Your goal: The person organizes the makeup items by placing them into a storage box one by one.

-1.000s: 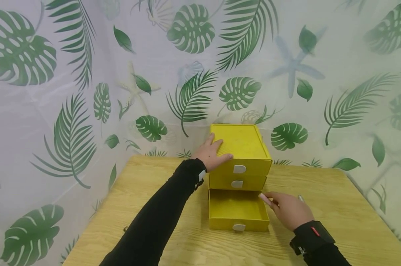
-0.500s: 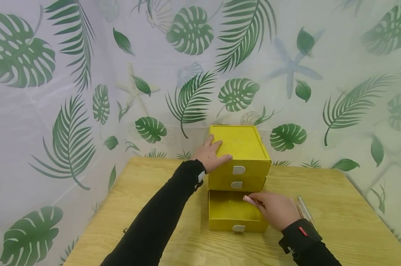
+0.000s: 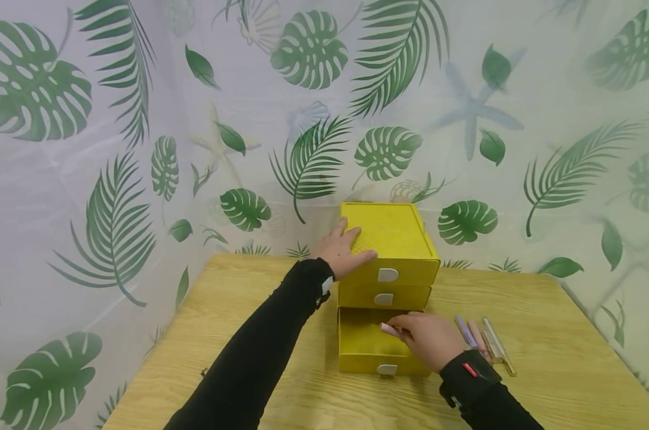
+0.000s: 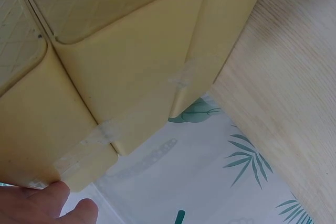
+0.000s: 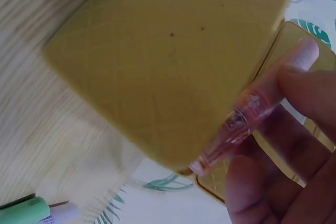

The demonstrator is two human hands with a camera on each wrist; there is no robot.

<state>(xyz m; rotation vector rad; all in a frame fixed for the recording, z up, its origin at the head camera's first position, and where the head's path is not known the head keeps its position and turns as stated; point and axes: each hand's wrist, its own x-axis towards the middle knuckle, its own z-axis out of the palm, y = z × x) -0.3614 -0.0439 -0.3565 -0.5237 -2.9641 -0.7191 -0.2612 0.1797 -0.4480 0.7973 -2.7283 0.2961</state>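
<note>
A yellow drawer unit (image 3: 393,232) stands on the table, its bottom drawer (image 3: 359,363) pulled out and its two upper drawers in. My left hand (image 3: 342,251) rests spread on the unit's top left edge; fingers (image 4: 39,200) show at the corner of the left wrist view. My right hand (image 3: 433,339) pinches a pink pen (image 3: 390,329) above the pulled-out drawer. Seen from the right wrist, the pen (image 5: 247,113) has a see-through pink barrel and a paler cap-like end, and it lies across the drawer's side edge. The right fingers hide part of it.
Right of the drawer lie several pens: a purple pen (image 3: 465,332), a pink pen (image 3: 477,339) and a silvery pen (image 3: 498,343). A green pen cap (image 5: 23,212) shows in the right wrist view. A leaf-patterned curtain (image 3: 303,149) hangs behind the table.
My right hand has moved left with the pink pen, from the drawer's right edge to over its middle. The pens on the table have come into sight. The left hand stays put.
</note>
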